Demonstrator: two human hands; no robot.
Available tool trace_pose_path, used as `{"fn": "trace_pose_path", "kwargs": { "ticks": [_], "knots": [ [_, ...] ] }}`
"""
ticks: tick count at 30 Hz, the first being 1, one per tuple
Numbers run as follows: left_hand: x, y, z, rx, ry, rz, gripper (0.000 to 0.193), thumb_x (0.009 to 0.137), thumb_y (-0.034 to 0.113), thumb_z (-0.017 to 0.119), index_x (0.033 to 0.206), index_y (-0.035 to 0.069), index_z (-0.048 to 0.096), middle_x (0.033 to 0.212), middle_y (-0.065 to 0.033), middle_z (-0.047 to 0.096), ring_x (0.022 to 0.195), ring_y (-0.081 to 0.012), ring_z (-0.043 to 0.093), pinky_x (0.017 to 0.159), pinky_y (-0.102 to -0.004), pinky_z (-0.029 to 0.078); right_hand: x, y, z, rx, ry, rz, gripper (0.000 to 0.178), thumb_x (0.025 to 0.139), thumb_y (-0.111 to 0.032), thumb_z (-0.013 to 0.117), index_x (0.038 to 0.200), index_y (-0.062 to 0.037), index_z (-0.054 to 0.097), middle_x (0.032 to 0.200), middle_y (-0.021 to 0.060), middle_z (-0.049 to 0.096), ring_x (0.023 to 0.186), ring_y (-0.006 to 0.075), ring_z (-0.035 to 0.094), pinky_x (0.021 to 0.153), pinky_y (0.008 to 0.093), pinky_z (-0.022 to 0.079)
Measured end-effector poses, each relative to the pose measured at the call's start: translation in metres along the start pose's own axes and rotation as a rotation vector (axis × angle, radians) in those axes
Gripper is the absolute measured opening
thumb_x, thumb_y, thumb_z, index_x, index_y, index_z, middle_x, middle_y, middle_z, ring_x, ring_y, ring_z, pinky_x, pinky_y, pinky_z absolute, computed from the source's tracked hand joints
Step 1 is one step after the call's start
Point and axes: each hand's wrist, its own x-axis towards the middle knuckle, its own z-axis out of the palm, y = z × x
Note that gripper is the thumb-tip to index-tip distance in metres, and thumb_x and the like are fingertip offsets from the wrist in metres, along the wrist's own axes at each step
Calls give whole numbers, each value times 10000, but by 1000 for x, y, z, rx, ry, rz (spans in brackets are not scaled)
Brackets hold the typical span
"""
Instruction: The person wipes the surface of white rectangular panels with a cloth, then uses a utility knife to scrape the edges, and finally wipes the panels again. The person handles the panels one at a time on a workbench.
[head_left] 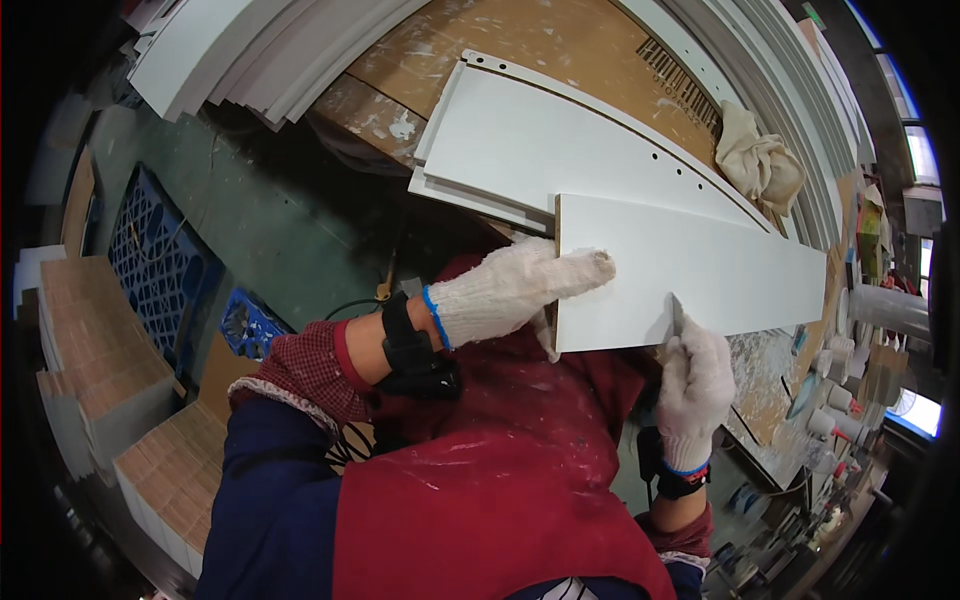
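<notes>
- The paint-spattered brown wooden workbench (560, 45) fills the frame from twelve to three o'clock, with a stack of long white drilled panels (540, 140) lying flat on it.
- The long white flat board (700, 270) I am working on sits at centre, running toward three o'clock, its near end overhanging the bench edge above my red apron (500, 480). I judge it stiff, fairly light and smooth-faced, so likely slippery under gloves; best held flat-palmed near its end.
- My left hand (510, 290), in a white knit glove, lies spread on the board's nine o'clock end, pressing down.
- My right hand (695, 385), gloved, is closed around a small metal blade (676, 315) touching the board's six o'clock edge.
- A crumpled cream rag (760, 160) rests at two o'clock.
</notes>
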Motion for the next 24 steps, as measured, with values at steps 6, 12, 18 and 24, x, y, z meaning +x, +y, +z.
{"fn": "trace_pose_path", "kwargs": {
  "ticks": [6,12,18,24],
  "knots": [
    [10,-16,-2,-84,-13,92,514,945,436,565,1093,-54,610,837,-108,657,654,-157,642,531,-260,515,-4,-52,22,114,-183,-304,436,708,-7,623,1144,12,616,854,113,609,695,258,593,610,344,491],
    [7,-7,-5,10,-61,4,508,952,426,558,1108,-56,604,871,-115,663,672,-166,645,544,-271,519,2,-64,20,309,-457,-431,239,781,-68,615,1018,-38,626,798,74,598,710,232,604,609,327,500],
    [9,-10,-3,-133,-139,70,486,944,377,565,1089,-85,595,832,-116,643,668,-173,646,534,-275,562,3,16,-10,43,92,105,197,832,50,613,1023,16,647,874,125,634,763,208,619,702,306,502],
    [-1,-22,-22,-87,-294,-64,417,908,305,626,1045,-87,597,876,-116,614,701,-165,643,631,-299,601,6,44,-12,-140,104,259,207,881,-17,608,1079,39,635,913,158,654,793,257,641,743,328,514]
  ]
}}
